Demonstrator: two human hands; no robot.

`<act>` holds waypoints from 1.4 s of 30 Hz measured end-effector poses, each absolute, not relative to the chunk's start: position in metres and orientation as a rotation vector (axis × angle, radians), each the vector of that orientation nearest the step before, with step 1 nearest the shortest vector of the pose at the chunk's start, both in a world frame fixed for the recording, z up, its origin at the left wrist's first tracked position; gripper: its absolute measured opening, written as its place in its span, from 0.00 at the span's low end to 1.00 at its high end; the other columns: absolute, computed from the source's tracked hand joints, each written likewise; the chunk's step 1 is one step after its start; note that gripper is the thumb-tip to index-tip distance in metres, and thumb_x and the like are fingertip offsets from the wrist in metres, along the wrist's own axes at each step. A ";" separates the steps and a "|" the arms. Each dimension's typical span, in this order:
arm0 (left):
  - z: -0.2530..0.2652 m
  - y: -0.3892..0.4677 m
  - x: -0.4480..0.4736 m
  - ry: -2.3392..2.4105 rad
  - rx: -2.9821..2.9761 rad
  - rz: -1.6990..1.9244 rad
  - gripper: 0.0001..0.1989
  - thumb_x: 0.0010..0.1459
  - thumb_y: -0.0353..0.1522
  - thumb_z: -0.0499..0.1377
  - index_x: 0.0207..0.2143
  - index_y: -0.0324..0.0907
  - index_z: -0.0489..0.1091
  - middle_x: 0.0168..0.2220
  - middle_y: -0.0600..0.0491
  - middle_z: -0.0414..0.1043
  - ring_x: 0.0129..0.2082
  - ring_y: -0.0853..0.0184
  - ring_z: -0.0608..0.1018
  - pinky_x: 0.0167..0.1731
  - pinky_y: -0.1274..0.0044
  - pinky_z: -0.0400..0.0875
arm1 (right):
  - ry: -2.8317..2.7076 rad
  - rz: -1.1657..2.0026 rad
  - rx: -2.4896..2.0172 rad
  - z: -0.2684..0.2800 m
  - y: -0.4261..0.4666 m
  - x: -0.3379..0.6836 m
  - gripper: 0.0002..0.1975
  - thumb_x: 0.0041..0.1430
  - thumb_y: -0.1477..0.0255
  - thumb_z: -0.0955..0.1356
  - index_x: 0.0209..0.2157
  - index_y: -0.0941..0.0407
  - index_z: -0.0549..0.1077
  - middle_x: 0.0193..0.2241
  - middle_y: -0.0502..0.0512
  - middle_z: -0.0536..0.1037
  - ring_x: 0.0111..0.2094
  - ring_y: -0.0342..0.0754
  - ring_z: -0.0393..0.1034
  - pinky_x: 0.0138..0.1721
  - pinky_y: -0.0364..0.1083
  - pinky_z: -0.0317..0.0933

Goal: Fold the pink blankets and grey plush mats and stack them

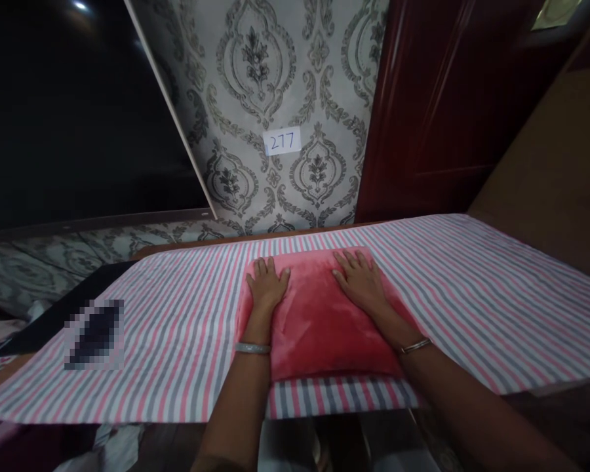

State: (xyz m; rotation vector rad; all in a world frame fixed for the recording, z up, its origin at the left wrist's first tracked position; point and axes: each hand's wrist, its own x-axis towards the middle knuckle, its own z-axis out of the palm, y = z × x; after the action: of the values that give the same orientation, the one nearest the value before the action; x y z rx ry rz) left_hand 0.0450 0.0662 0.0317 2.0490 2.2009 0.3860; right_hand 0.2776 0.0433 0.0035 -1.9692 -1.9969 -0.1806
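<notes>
A folded red plush cloth (324, 321) lies flat on a striped cover (187, 314) of pink, grey and white. My left hand (267, 283) rests flat on its upper left part, fingers stretched toward the wall. On the upper right part lies my right hand (361, 278), palm down with the fingers spread. Neither hand grasps anything. Smears of lighter and darker pile mark the cloth's surface. What kind of piece it is when unfolded cannot be seen.
A blurred-out dark item (94, 334) lies on the cover at the left. Behind are a large dark screen (88, 118), patterned wallpaper with a paper label (282, 141) reading 277, and a dark red door (432, 105). Loose fabrics (120, 449) lie below the table's front left edge.
</notes>
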 end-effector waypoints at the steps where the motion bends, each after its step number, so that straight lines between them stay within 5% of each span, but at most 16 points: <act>1: 0.031 0.067 0.044 2.196 2.056 0.396 0.37 0.66 0.49 0.40 0.71 0.37 0.49 0.73 0.38 0.42 0.74 0.53 0.44 0.68 0.51 0.41 | -1.998 -0.186 -1.973 0.004 0.043 0.278 0.30 0.71 0.57 0.53 0.70 0.50 0.56 0.69 0.54 0.58 0.70 0.61 0.46 0.66 0.66 0.45; 28: 0.028 0.072 0.041 2.246 2.103 0.431 0.32 0.69 0.44 0.44 0.69 0.38 0.52 0.72 0.38 0.47 0.73 0.54 0.49 0.67 0.53 0.47 | -1.949 0.045 -1.886 0.011 0.042 0.280 0.29 0.71 0.59 0.55 0.69 0.51 0.58 0.70 0.55 0.54 0.71 0.61 0.41 0.68 0.66 0.31; 42: 0.076 0.032 0.057 2.122 2.313 0.318 0.36 0.68 0.47 0.44 0.71 0.36 0.49 0.73 0.36 0.41 0.73 0.50 0.45 0.68 0.49 0.40 | -1.988 0.112 -1.954 0.046 0.012 0.274 0.29 0.70 0.61 0.55 0.70 0.52 0.56 0.71 0.60 0.52 0.71 0.64 0.41 0.65 0.68 0.41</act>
State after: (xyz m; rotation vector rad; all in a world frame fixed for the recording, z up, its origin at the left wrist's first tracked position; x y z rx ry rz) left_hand 0.0574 0.0319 0.0762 2.3133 2.1220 0.3179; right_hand 0.2742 0.0124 0.0464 -1.9536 -1.9881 0.1121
